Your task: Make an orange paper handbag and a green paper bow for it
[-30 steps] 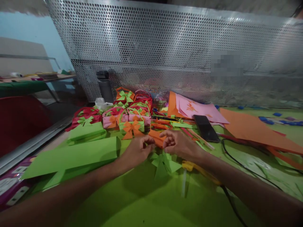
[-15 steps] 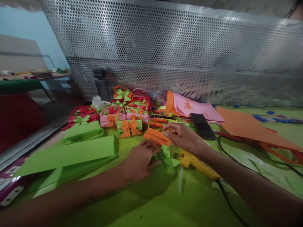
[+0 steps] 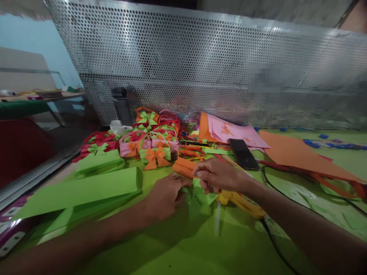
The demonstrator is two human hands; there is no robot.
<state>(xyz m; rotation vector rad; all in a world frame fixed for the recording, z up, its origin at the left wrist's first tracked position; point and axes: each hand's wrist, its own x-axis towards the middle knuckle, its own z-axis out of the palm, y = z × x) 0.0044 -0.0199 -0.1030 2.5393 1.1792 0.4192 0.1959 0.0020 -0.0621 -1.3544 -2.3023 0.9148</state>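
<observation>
My left hand (image 3: 164, 195) rests low over the green table, its bent fingertips and thumb closed on a small light green paper piece (image 3: 187, 194). Close by on the right, my right hand (image 3: 218, 175) has its fingers curled in; what they hold, if anything, is hidden. Under its fingertips lie more green paper cut-outs (image 3: 205, 196). An orange folded paper piece (image 3: 183, 167) sits just beyond both hands. Beside the right wrist lies a yellow glue gun (image 3: 243, 204), with a whitish glue stick (image 3: 218, 219) near its front end.
Small paper bags with bows (image 3: 156, 156) cluster behind the left hand. Folded green paper (image 3: 86, 189) lies at left, near a dark bottle (image 3: 122, 105). A phone (image 3: 243, 153), pink sheets (image 3: 229, 131), an orange sheet (image 3: 301, 154) and a black cable (image 3: 275, 244) lie to the right.
My right hand has come down and toward me from the orange folded paper to the green cut-outs, and its fingers have curled. My left hand stays nearly in place.
</observation>
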